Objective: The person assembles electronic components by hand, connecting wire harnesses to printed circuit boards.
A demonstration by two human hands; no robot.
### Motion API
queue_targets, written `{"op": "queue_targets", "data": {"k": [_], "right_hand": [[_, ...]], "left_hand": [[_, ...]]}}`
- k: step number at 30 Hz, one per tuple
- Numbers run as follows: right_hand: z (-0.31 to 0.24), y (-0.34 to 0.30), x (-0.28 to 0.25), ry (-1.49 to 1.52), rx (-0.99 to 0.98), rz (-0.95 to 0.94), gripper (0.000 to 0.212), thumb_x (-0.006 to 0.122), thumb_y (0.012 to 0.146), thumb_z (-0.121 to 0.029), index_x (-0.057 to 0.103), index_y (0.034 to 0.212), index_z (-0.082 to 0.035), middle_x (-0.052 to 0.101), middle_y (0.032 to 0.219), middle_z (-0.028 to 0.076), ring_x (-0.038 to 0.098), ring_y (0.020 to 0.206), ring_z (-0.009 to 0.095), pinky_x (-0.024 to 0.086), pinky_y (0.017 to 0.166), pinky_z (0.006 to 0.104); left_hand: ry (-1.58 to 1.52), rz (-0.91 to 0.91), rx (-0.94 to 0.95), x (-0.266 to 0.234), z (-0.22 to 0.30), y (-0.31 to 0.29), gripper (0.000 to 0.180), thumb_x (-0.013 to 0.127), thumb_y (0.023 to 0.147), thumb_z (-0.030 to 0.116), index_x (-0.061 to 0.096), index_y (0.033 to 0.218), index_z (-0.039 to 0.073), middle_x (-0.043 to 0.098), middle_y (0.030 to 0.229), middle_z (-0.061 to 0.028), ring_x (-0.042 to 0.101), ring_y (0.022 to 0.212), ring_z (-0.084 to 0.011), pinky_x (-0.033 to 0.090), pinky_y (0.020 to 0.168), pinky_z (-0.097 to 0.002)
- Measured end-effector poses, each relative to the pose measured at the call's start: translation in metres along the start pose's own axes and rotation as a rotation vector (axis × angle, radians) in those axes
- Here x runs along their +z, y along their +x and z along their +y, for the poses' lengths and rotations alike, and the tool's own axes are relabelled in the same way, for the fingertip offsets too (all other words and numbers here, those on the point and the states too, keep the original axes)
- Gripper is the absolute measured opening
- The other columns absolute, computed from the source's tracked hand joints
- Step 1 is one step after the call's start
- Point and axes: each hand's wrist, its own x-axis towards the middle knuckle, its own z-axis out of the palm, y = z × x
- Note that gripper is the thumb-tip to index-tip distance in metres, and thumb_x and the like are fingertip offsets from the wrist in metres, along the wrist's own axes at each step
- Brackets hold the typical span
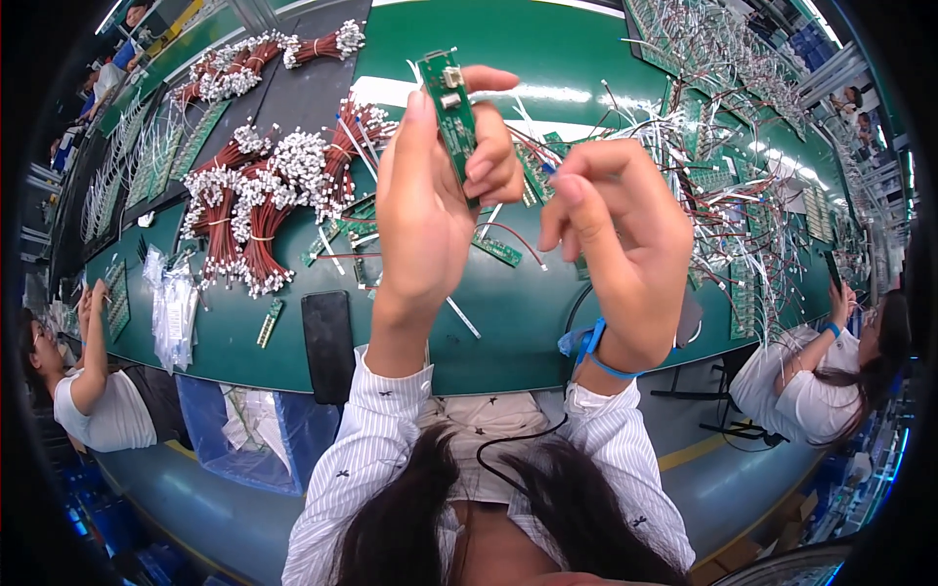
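My left hand (425,195) is closed around a narrow green circuit board (453,122), held upright above the table. White connectors sit on the face of the board near its top. To the right, my right hand (625,230) has thumb and index finger pinched together. A small blue tip (549,168) shows at those fingertips; whatever it belongs to is too small to make out. Under and between the hands lie loose circuit boards (496,250), red-and-black wires and a white flat cable (463,317).
Tied bundles of red wires with white connectors (262,220) lie left. A black phone (326,347) rests near the front edge, with clear plastic bags (173,308) beyond. Wired boards (752,195) crowd the right. A blue bin (244,430) stands below; people sit at both sides.
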Motion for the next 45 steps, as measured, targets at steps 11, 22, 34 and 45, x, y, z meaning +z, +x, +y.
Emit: {"op": "queue_targets", "data": {"k": [11,22,34,45], "right_hand": [[0.004,0.001,0.011,0.027,-0.011,0.073,0.004,0.058,0.081,-0.001,0.055,0.08,0.001,0.053,0.053,0.002,0.045,0.047,0.001,0.032,0.041,0.0186],[0.016,0.015,0.026,0.372,0.16,0.038,0.011,0.055,0.086,-0.009,0.056,0.083,0.002,0.051,0.048,0.003,0.032,0.033,0.0,0.018,0.032,0.017],[0.023,0.015,0.03,0.236,0.077,0.155,0.008,0.058,0.083,-0.003,0.055,0.08,0.004,0.051,0.05,0.0,0.041,0.043,0.001,0.026,0.038,0.0164],[0.021,0.013,0.028,-0.38,-0.304,0.415,0.006,0.063,0.076,0.002,0.059,0.078,-0.001,0.052,0.054,0.002,0.041,0.046,0.001,0.028,0.041,0.0157]], "left_hand": [[-0.098,0.135,-0.028,-0.015,-0.01,0.004,0.035,0.036,0.096,0.029,0.049,0.111,-0.001,0.05,0.101,-0.0034,0.043,0.096,-0.01,0.035,0.083,-0.0257],[0.219,0.125,0.103,-0.006,-0.021,0.002,0.038,0.038,0.095,0.024,0.042,0.121,-0.004,0.051,0.099,-0.0069,0.05,0.087,-0.01,0.04,0.075,-0.0223],[0.135,0.077,0.189,-0.014,-0.027,0.008,0.029,0.04,0.094,0.014,0.037,0.119,0.0,0.054,0.095,-0.0106,0.052,0.084,-0.0124,0.044,0.073,-0.0256],[0.06,0.205,0.17,-0.016,-0.038,0.009,0.026,0.045,0.091,0.01,0.039,0.114,0.0,0.054,0.101,-0.0118,0.053,0.089,-0.0165,0.046,0.077,-0.0299]]}}
